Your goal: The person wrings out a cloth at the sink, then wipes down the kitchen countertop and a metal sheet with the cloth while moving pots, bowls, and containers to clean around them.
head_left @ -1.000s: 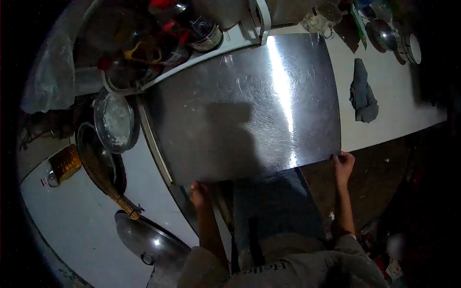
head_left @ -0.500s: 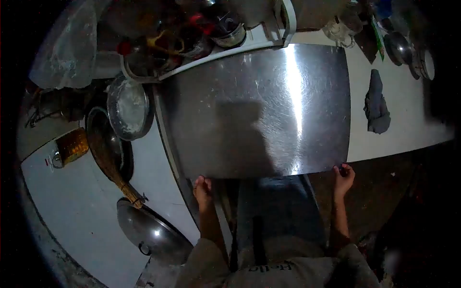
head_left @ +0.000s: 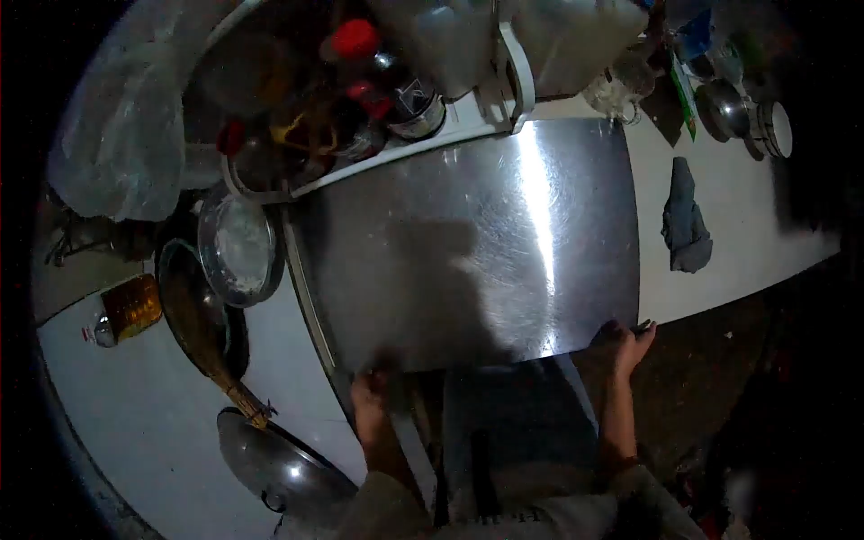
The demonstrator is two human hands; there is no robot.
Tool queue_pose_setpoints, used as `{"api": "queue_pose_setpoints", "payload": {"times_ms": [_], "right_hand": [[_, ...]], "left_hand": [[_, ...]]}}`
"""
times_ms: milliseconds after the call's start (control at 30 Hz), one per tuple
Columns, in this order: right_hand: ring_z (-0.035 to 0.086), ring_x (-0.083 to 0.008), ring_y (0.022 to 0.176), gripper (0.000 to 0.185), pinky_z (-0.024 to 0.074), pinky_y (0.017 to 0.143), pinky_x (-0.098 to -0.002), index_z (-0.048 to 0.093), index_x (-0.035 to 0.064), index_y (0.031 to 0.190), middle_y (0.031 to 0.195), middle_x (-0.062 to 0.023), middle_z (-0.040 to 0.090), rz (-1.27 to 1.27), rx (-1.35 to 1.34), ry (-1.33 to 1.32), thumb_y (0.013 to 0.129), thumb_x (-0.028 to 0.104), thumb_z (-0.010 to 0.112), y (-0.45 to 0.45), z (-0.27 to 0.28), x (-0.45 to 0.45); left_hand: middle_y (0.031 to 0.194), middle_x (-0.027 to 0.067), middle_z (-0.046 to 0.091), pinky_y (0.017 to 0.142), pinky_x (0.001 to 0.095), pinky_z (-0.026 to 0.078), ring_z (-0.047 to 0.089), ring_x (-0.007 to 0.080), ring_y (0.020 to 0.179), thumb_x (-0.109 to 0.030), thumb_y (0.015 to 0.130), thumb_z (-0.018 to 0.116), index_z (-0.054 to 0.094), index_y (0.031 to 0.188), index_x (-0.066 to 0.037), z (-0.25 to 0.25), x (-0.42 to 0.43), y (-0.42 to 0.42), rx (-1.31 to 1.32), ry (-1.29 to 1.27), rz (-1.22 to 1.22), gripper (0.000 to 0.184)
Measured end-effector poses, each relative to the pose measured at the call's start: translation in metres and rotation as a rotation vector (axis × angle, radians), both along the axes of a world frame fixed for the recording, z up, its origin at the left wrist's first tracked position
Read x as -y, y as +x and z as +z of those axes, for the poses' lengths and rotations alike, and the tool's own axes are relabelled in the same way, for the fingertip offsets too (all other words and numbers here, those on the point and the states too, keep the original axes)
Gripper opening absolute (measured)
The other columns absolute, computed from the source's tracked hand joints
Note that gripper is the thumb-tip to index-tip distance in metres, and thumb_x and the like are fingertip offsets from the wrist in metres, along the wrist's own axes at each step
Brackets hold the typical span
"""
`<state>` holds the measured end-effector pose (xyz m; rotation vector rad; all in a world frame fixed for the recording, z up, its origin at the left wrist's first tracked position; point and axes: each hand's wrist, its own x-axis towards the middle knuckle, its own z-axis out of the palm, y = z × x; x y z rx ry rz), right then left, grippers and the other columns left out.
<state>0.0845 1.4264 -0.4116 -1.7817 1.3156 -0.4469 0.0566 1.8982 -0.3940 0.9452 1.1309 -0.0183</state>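
Observation:
A broad, scratched metal sheet [head_left: 423,306] lies in front of me, with a bright streak of light and a dark shadow across it. My left hand [head_left: 369,400] is closed at its near left corner; motion blurs the fingers. At the near right corner, my right hand [head_left: 628,349] grips the edge, its fingers dark against the metal and one digit pointing right. The undersides of both grips are hidden. A grey cloth [head_left: 687,220] lies crumpled on the pale surface to the right of the sheet.
Behind the sheet stands a white rack [head_left: 468,117] with bottles [head_left: 414,103]. On the left are a bowl of white powder [head_left: 241,247], a wok [head_left: 184,297] holding a bundled-stick brush [head_left: 238,391], an oil bottle [head_left: 130,306] and a metal lid [head_left: 279,463]. Cups [head_left: 769,129] stand at the far right.
The whole view has shifted, so the surroundings sit lower and slightly left. My right hand has slid a little further onto the sheet's corner. The sheet keeps its place against the rack.

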Motion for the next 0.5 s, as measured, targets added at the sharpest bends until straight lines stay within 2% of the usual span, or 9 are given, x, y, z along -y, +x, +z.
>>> {"api": "queue_pose_setpoints", "payload": {"times_ms": [67, 167, 233, 267, 300, 333, 367, 467, 500], "right_hand": [[0.050, -0.0235, 0.099, 0.075, 0.0433, 0.083, -0.0304, 0.024, -0.0068, 0.137, 0.122, -0.0180, 0.046, 0.065, 0.057, -0.024, 0.069, 0.000, 0.056, 0.000, 0.000, -0.001], [0.047, -0.0245, 0.107, 0.076, 0.0383, 0.092, -0.0317, 0.024, -0.0024, 0.140, 0.129, -0.0183, 0.041, -0.050, 0.018, 0.194, 0.072, 0.001, 0.056, 0.007, 0.007, -0.008], [0.046, -0.0245, 0.109, 0.076, 0.0366, 0.094, -0.0321, 0.024, -0.0005, 0.141, 0.132, -0.0180, 0.039, -0.001, -0.004, 0.134, 0.072, 0.002, 0.058, 0.015, 0.022, -0.019], [0.045, -0.0244, 0.111, 0.077, 0.0349, 0.096, -0.0326, 0.024, 0.0013, 0.141, 0.134, -0.0176, 0.037, 0.048, -0.019, 0.067, 0.073, 0.004, 0.060, 0.020, 0.026, -0.021], [0.045, -0.0244, 0.111, 0.077, 0.0349, 0.096, -0.0326, 0.024, 0.0013, 0.141, 0.134, -0.0176, 0.037, 0.051, -0.017, 0.070, 0.073, 0.004, 0.060, 0.015, 0.019, -0.017], [0.033, -0.0297, 0.123, 0.077, 0.0264, 0.102, -0.0411, 0.022, 0.0026, 0.142, 0.141, -0.0179, 0.029, 0.105, -0.046, 0.087, 0.077, 0.012, 0.063, 0.009, 0.014, -0.014], [0.020, -0.0349, 0.134, 0.079, 0.0179, 0.108, -0.0497, 0.020, 0.0039, 0.143, 0.147, -0.0181, 0.021, 0.159, -0.075, 0.103, 0.081, 0.019, 0.067, 0.005, 0.009, -0.011], [0.015, -0.0389, 0.136, 0.080, 0.0142, 0.108, -0.0523, 0.018, 0.0065, 0.144, 0.148, -0.0186, 0.017, 0.213, -0.363, -0.046, 0.083, 0.027, 0.065, 0.009, 0.015, -0.019], [0.010, -0.0403, 0.137, 0.084, 0.0129, 0.109, -0.0528, 0.016, 0.0077, 0.145, 0.150, -0.0182, 0.012, 0.279, -0.413, -0.031, 0.083, 0.037, 0.064, 0.006, 0.012, -0.015]], "left_hand": [[0.085, 0.0034, 0.056, 0.066, 0.0275, 0.045, 0.054, 0.0154, 0.078, -0.016, 0.085, 0.055, 0.057, 0.087, -0.007, -0.005, 0.003, -0.007, -0.015, 0.000, -0.002, 0.010], [0.078, 0.0025, 0.056, 0.059, 0.0283, 0.045, 0.054, 0.0159, 0.071, -0.017, 0.084, 0.057, 0.057, 0.088, -0.007, -0.038, -0.016, -0.039, 0.101, 0.365, -0.052, 0.011], [0.078, 0.0027, 0.056, 0.061, 0.0281, 0.046, 0.055, 0.0170, 0.069, -0.017, 0.085, 0.057, 0.056, 0.093, -0.006, -0.066, -0.065, -0.056, -0.448, 0.761, -1.148, 0.013], [0.078, 0.0027, 0.056, 0.061, 0.0281, 0.046, 0.055, 0.0170, 0.069, -0.017, 0.085, 0.057, 0.056, 0.093, -0.006, -0.098, -0.086, -0.076, -0.450, 0.763, -1.143, 0.013], [0.082, 0.0037, 0.057, 0.062, 0.0294, 0.047, 0.056, 0.0170, 0.072, -0.018, 0.086, 0.055, 0.056, 0.092, -0.006, -0.135, -0.105, -0.097, -0.293, 0.216, -0.543, 0.014], [0.086, 0.0048, 0.059, 0.063, 0.0307, 0.047, 0.057, 0.0170, 0.076, -0.019, 0.087, 0.054, 0.056, 0.092, -0.006, -0.138, -0.102, -0.093, -0.112, -0.312, 0.067, 0.014], [0.086, 0.0048, 0.059, 0.063, 0.0307, 0.047, 0.057, 0.0170, 0.076, -0.019, 0.087, 0.054, 0.056, 0.092, -0.006, -0.137, -0.097, -0.093, -0.110, -0.310, 0.066, 0.014], [0.086, 0.0074, 0.059, 0.064, 0.0319, 0.049, 0.058, 0.0194, 0.076, -0.021, 0.088, 0.050, 0.058, 0.094, -0.006, -0.090, -0.056, -0.068, 0.220, -0.342, 0.021, 0.018], [0.088, 0.0080, 0.060, 0.067, 0.0330, 0.049, 0.057, 0.0208, 0.077, -0.024, 0.089, 0.047, 0.058, 0.097, -0.005, -0.055, -0.036, -0.044, 0.266, 0.417, -0.497, 0.023]]}}
